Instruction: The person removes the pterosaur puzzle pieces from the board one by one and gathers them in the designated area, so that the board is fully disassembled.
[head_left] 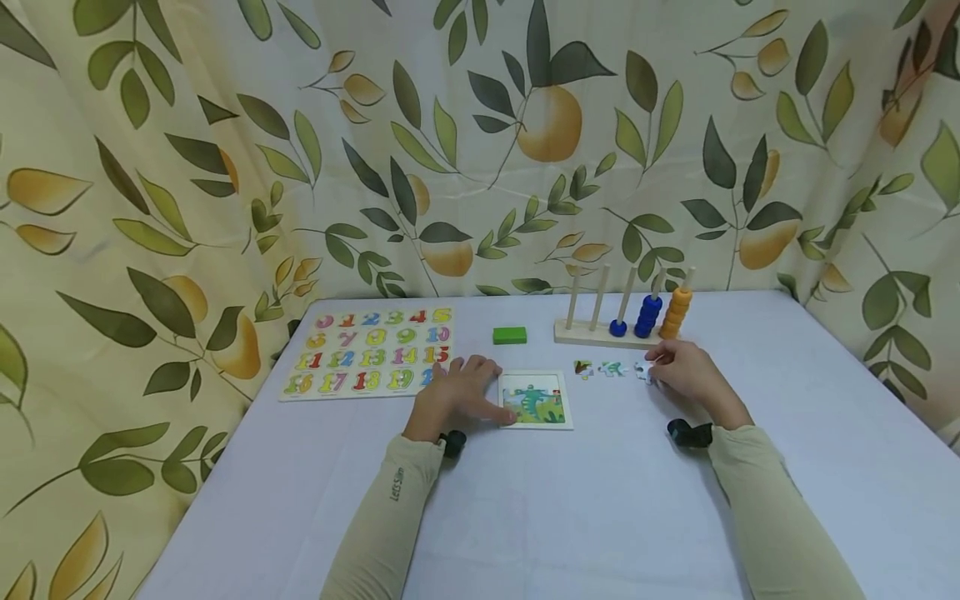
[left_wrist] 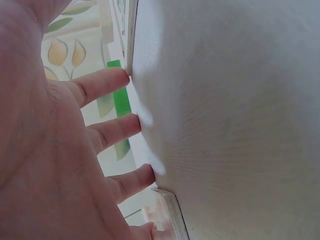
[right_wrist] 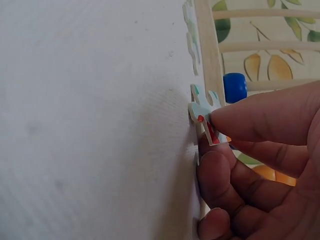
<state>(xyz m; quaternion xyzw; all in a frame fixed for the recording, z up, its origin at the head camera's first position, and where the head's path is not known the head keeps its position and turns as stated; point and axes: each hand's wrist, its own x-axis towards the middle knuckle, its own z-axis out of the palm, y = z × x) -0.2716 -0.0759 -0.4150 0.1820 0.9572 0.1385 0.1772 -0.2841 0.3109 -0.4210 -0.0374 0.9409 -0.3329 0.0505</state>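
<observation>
In the head view my left hand [head_left: 461,392] lies with fingers spread between a number board and a small framed picture puzzle [head_left: 534,400], its thumb at the frame's left edge. The left wrist view shows those fingers [left_wrist: 114,132] straight, their tips down at the white cloth. My right hand [head_left: 690,377] pinches a jigsaw piece [right_wrist: 205,112] between thumb and finger; the piece is pale blue with red and stands tilted off the table. To its left lie loose jigsaw pieces [head_left: 612,368] in a row. The puzzle shows a green creature among plants.
The number board [head_left: 367,350], with several coloured numerals, lies at the left. A green block [head_left: 510,335] sits behind the puzzle. At the back right stands a wooden peg rack [head_left: 607,335] with blue and orange beads. A leaf-patterned curtain [head_left: 480,150] hangs behind the table.
</observation>
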